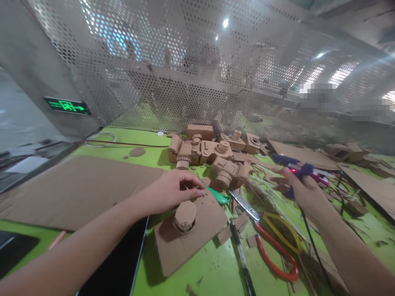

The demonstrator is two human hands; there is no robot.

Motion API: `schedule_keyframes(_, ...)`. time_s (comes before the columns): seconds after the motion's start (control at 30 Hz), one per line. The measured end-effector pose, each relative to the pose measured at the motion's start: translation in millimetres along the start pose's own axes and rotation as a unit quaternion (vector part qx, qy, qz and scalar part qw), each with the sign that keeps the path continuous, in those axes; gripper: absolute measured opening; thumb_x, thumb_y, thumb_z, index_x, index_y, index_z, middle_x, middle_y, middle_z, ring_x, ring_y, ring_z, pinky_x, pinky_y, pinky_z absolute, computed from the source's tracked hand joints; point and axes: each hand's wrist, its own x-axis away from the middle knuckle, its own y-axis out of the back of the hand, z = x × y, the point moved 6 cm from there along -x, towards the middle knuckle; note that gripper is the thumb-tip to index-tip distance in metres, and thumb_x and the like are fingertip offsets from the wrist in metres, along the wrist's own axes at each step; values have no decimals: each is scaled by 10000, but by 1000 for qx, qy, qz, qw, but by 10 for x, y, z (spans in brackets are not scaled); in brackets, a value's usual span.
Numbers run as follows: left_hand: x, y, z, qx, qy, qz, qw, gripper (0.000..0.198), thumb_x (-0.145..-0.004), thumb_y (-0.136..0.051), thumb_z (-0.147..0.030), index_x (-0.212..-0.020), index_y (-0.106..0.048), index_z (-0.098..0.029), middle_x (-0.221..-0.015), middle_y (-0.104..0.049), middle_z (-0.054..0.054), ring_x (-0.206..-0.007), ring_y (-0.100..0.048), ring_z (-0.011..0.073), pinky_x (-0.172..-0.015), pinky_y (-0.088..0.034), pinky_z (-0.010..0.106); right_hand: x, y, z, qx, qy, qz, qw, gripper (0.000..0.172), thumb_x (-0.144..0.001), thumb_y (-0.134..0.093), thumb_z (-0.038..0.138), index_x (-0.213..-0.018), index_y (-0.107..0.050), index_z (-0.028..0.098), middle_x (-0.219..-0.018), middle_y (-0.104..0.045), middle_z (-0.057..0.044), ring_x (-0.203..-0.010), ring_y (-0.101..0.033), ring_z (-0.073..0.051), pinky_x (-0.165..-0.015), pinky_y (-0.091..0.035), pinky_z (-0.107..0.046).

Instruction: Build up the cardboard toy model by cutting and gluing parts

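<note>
On a green worktop littered with scraps, best to steady the box with the left hand, curled at its far corner; cannot tell if gripping. Wise to aim the glue gun, grasped in the right hand, away from the other. Box just nearside of the left hand, well apart from the right.

left hand — palm down, fingers bent toward thumb | right hand — fingers curled in a grip
</note>
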Motion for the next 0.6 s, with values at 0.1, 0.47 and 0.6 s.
schedule_keyframes(0.1,2,8,-48,-16,-6,-6,1000,281,-935,-810,-571,-1021,-903,-321,-1131,-856,44,-1026,-757,308,-869,-559,409,166,-52,301,0,38,56,998,391,-956,-816,606,-1067,-784,232,-1058,-816,-100,-685,-722,-213,-561,-627,-339)
schedule_keyframes(0.47,-4,40,141,69,67,-41,994,381,-908,-823,-604,-1012,-843,-238,-913,-815,46,-791,-695,226,-688,-499,326,720,-1132,432,87,5,293,952,523,-1090,-570,694,-1027,-758,210,-667,-671,21,-549,-610,-151,-535,-506,-266)
schedule_keyframes(0.6,8,60,228,160,132,-64,976,461,-893,-810,-638,-1016,-799,-193,-777,-685,4,-583,-498,130,-514,-316,253,808,-1105,232,98,-9,305,947,542,-1084,-545,735,-1101,-723,224,-727,-697,11,-608,-632,-174,-555,-497,-280)
